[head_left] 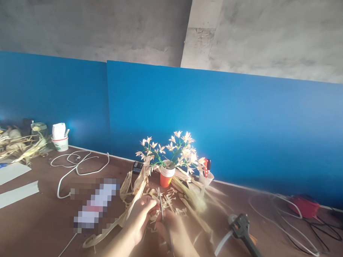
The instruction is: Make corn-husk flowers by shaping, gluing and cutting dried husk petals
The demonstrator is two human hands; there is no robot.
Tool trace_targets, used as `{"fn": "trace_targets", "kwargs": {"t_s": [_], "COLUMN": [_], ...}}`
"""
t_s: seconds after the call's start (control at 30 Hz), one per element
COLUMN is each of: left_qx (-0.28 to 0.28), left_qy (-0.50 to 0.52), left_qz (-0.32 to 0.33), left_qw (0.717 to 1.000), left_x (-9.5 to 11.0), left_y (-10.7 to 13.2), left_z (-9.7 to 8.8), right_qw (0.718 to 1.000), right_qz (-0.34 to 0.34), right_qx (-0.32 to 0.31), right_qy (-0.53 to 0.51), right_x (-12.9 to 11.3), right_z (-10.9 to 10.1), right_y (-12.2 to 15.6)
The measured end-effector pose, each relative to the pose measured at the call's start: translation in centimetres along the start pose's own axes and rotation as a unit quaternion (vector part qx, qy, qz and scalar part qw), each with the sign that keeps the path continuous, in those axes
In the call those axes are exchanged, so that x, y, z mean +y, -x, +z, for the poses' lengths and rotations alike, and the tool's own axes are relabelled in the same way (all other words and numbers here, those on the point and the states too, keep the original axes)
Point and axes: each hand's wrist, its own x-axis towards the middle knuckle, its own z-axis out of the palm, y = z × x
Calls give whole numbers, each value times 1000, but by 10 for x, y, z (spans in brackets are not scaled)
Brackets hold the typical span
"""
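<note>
My right hand (175,228) is closed around a pair of scissors (160,205), whose blades point away from me. Close beside the blades, my left hand (143,213) is closed in a pinch; what sits between its fingertips is too small to make out. Beyond both hands stands an orange and white paper cup (166,177), holding green stems with pale husk flowers (184,151). Small cut pieces of husk (170,199) are scattered in front of the cup. Long dried corn husks (140,183) lie to its left, and others spread to its right.
A glue gun (242,226) lies at right, near a red object (303,206) and several cables. A white cup (205,179) stands behind the husks. On the left are a white cable (77,164), a blurred-out rectangular item (97,204), paper strips (14,196) and more husks (21,145).
</note>
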Motion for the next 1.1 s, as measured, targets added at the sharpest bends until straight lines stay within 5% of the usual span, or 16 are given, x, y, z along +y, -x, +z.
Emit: {"fn": "trace_targets", "kwargs": {"t_s": [1.1], "left_qx": [-58], "left_qy": [-65], "left_qz": [-31], "left_qw": [996], "left_x": [10], "left_y": [-10], "left_z": [-15], "right_qw": [999], "right_qz": [-20], "right_qx": [12], "right_qy": [49], "right_x": [-7], "right_z": [-8], "right_y": [3]}}
